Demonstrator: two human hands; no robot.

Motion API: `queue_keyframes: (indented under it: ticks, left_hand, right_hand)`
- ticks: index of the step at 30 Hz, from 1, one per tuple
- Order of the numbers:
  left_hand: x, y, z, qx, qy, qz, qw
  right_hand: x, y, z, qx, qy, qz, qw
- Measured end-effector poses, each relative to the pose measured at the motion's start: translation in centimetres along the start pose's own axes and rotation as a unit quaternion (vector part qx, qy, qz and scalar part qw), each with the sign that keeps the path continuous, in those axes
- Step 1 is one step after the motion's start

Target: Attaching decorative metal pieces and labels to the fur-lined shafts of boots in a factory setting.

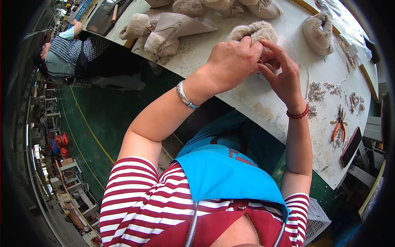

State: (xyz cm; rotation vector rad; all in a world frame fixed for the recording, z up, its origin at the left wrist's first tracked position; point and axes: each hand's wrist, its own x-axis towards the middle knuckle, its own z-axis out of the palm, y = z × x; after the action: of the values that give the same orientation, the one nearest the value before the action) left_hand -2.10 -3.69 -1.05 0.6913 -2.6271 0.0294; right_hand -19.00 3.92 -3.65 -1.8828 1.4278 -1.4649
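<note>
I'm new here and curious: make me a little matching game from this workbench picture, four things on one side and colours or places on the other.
Things:
1. Pliers
2. Apron
3. Beaded bracelet
4. Shoe just beyond the left hand and right hand

Descriptions:
A. Bright blue
B. Pale beige, with a fluffy top
C. Lying on the table, orange-handled
D. Red

Pairs: 1-C, 2-A, 3-D, 4-B

dark phone (351,147) at table (314,144) edge; white crate (317,220) below; green floor (117,111), yellow line (97,140)
</note>
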Motion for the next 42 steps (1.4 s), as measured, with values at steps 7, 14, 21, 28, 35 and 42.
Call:
queue_keyframes:
  ticks: [7,14,21,28,35,42]
  left_hand:
    - [0.1,-0.5,-0.7,-0.254,-0.029,-0.053,0.965]
    - [-0.7,-0.3,-0.3,-0.286,0.025,-0.023,0.958]
    - [-0.9,-0.5,0.1,-0.339,0.024,-0.041,0.940]
    - [-0.3,0.6,-2.6,-0.509,-0.100,-0.209,0.829]
    - [0.0,1.1,-1.7,-0.508,-0.075,-0.225,0.828]
    - [-0.5,2.4,-0.2,-0.551,0.022,-0.191,0.812]
  right_hand:
    - [-1.0,0.3,-0.2,-0.010,0.032,0.005,0.999]
    - [-1.1,0.5,-0.1,-0.009,0.046,0.014,0.999]
    - [-1.4,-0.2,-0.5,-0.016,0.045,0.018,0.999]
    - [-2.8,-0.2,-0.1,-0.008,0.074,0.073,0.995]
    - [-3.1,-0.5,0.7,-0.140,0.150,-0.090,0.974]
    - [-2.3,-2.0,-1.0,-0.238,0.111,-0.069,0.963]
